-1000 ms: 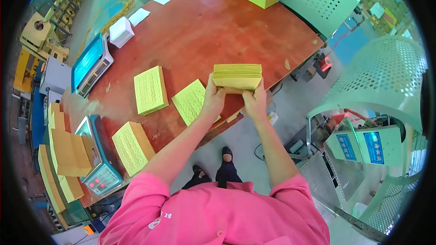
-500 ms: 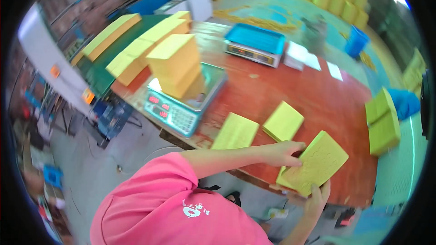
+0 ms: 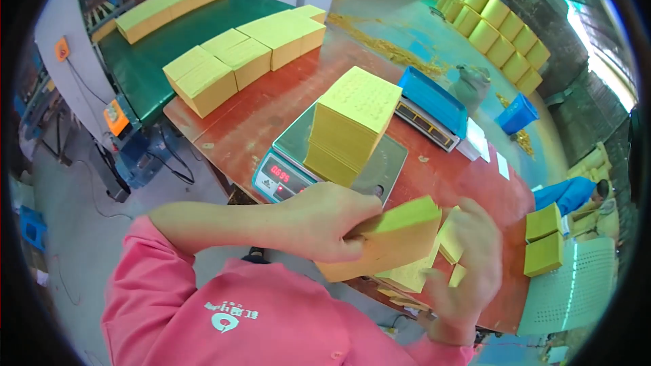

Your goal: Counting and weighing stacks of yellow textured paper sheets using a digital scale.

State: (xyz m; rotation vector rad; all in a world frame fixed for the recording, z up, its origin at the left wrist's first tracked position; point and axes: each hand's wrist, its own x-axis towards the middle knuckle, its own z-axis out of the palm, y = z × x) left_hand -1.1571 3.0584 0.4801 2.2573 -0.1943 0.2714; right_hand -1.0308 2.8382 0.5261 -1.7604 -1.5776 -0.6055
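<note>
My left hand (image 3: 325, 220) is closed on the end of a sheaf of yellow paper (image 3: 390, 247), thumb on the near side. The sheaf is held tilted above the table's near edge. Beside its right end, my right hand (image 3: 471, 264) is slightly blurred, with fingers and thumb apart and nothing seen between them. More yellow paper (image 3: 410, 276) lies on the table below, partly hidden by the sheaf and my hand. Just beyond my left hand, a tall stack of yellow paper (image 3: 356, 102) stands on a digital scale (image 3: 291, 137) with a lit red display.
Long rows of yellow paper blocks (image 3: 237, 51) lie at the back left, by a green belt (image 3: 163, 41). A second scale with a blue tray (image 3: 434, 98) and white papers (image 3: 475, 142) sit beyond. At far right are yellow bundles (image 3: 544, 254) and a person in blue (image 3: 566, 193).
The sheaf has moved left and up toward the scale and is now in my left hand. My right hand has come off it. The view has turned, so the scale appears nearer.
</note>
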